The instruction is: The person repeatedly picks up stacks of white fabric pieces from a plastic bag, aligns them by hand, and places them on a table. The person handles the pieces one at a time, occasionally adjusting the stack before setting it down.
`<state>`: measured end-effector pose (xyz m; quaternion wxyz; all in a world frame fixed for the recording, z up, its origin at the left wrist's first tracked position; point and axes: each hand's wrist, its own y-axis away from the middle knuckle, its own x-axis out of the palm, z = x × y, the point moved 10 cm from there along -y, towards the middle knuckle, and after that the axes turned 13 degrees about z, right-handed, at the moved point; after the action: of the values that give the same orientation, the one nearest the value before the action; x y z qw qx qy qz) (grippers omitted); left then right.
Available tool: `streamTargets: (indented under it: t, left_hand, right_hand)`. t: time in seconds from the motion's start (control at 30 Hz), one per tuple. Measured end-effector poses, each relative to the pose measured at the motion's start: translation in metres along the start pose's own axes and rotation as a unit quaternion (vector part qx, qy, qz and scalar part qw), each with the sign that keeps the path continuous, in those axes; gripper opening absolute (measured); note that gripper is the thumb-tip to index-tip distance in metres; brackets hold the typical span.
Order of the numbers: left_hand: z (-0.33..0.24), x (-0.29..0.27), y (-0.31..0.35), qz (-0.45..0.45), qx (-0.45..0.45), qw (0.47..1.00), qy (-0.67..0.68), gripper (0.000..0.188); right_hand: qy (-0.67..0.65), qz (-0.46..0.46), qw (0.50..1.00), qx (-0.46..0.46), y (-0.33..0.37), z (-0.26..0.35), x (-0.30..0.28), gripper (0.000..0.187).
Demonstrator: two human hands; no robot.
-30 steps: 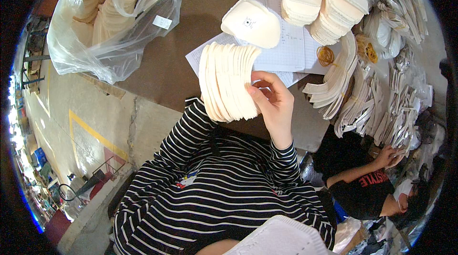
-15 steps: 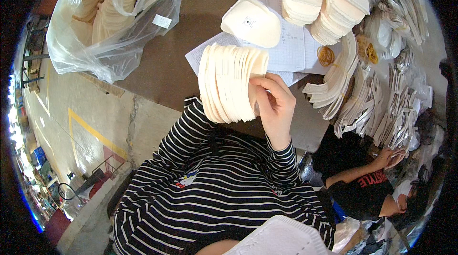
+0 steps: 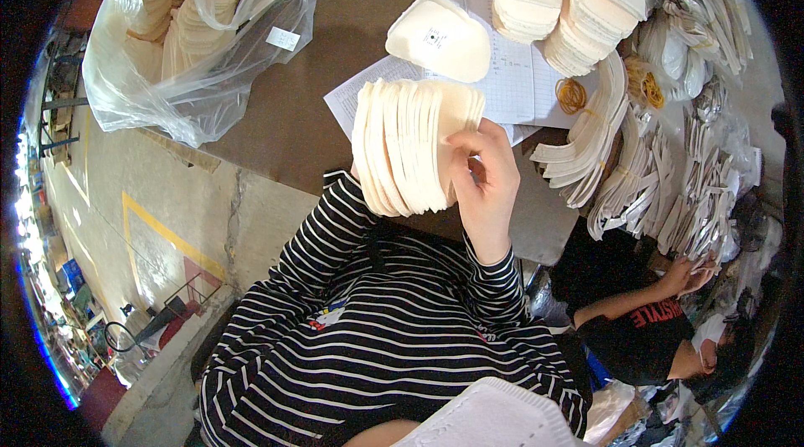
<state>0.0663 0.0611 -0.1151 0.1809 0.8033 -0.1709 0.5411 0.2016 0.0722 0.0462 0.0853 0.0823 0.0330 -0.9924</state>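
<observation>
1. The thick stack of soft, cream, rounded pads (image 3: 402, 150) is up over the near edge of the flat brown table (image 3: 335, 20).
2. The right hand (image 3: 486, 175) is half curled and touches the stack's right side; I can't tell if it pinches.
3. The left hand is mostly hidden, so I can't tell its grip.
4. A see-through plastic bag (image 3: 209, 100) sits by the table's left edge.

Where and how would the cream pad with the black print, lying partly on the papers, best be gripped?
The cream pad is probably best pinched at its right rim, coming from the right: that rounded edge looks uncovered over the open notebook, while the held stack of pads crowds its near edge.
</observation>
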Motion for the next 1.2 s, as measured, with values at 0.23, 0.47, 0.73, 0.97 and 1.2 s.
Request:
streamTargets:
  t: [0.23, 0.47, 0.73, 0.97, 1.2]
  left_hand:
    - [0.001, 0.0, -0.002, 0.006, -0.005, 1.0, 0.007, 0.048]
    - [0.001, -0.001, -0.001, 0.004, -0.005, 1.0, 0.017, 0.049]
    - [0.003, -0.001, -0.003, 0.004, -0.008, 0.999, 0.031, 0.051]
    - [0.004, 0.001, -0.005, 0.007, -0.011, 0.999, 0.048, 0.052]
    - [0.005, 0.002, -0.006, 0.005, -0.012, 0.998, 0.061, 0.053]
  right_hand:
    - [0.04, 0.033, 0.999, -0.012, -0.001, 0.005, 0.006, 0.022]
    - [-0.019, 0.04, 0.999, 0.009, -0.001, -0.004, 0.004, 0.017]
    - [0.146, 0.04, 0.987, -0.047, 0.0, 0.005, 0.005, 0.014]
    - [0.032, 0.029, 0.999, 0.001, 0.0, 0.003, 0.005, 0.02]
    - [0.052, -0.04, 0.998, -0.002, 0.001, 0.012, -0.005, 0.014]
